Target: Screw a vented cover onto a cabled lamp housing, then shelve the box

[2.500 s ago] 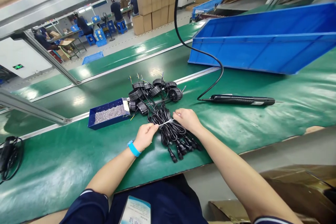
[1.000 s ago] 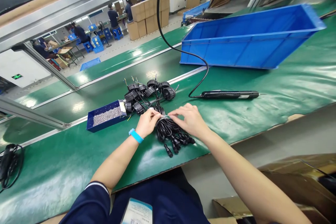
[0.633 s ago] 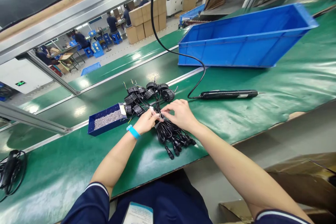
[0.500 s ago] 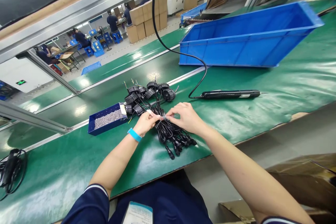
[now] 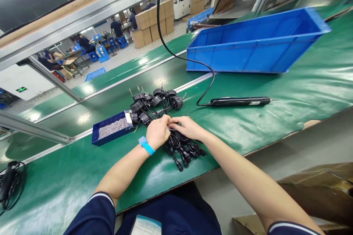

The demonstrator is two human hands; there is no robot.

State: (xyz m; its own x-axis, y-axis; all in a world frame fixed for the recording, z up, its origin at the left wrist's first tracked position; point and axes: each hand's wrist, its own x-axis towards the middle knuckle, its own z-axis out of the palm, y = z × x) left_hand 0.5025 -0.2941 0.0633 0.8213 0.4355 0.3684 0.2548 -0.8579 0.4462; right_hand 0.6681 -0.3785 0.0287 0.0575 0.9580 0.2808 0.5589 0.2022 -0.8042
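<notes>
Black cables [image 5: 180, 146] are lying bundled on the green bench [image 5: 248, 132], directly under both hands, their plugs [image 5: 179, 165] pointing toward the person. The left hand [image 5: 157, 132] and right hand [image 5: 187, 127] are meeting over the bundle, fingers pinching narrowly at a pale tie [image 5: 171, 129], mostly hidden. Beyond, caps [image 5: 175, 102] are clustering beside a box [image 5: 96, 138] of metal bits [image 5: 112, 128]. At right, a screwdriver [image 5: 239, 101] is lying before a bin [image 5: 239, 58].
</notes>
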